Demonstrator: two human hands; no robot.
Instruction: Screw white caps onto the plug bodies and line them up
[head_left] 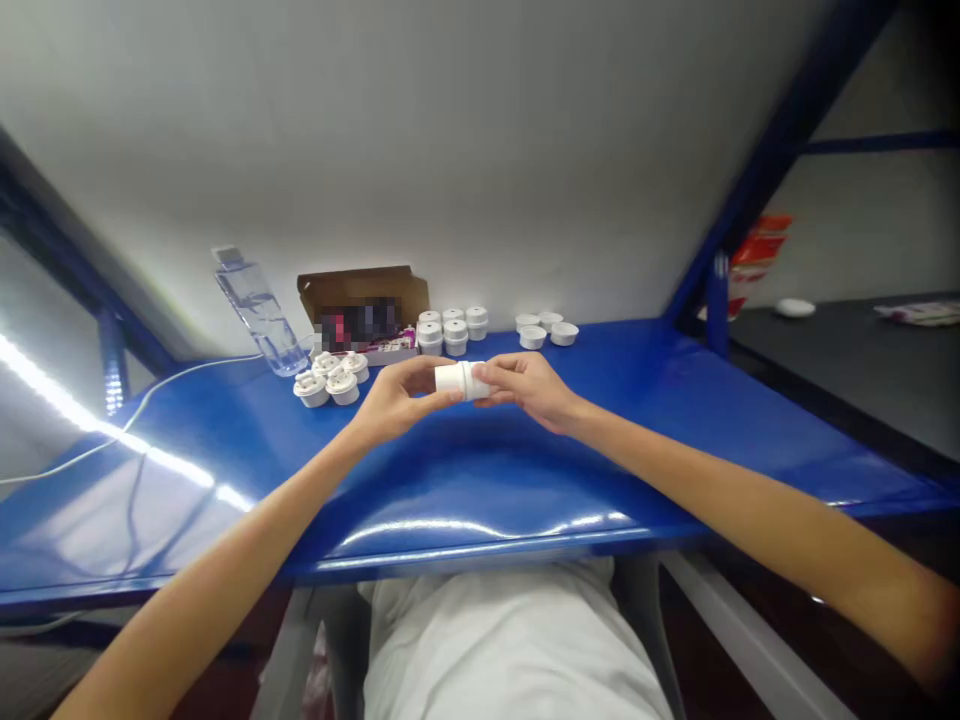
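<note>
Both hands hold one small white plastic cylinder [459, 379] sideways above the blue table [465, 470]. My left hand [394, 400] grips its left end and my right hand [529, 388] grips its right end. Behind them several white round parts stand in groups: a cluster with ridged tops [331, 378] at the left, stacked ones [452, 331] in the middle, and shallow cups [547, 330] to the right.
An open cardboard box [365, 308] sits at the back by the wall. A clear water bottle [257, 310] leans to its left, with a white cable [187, 375] running along the table. A blue shelf post [718, 300] stands right; a dark surface [862, 370] lies beyond.
</note>
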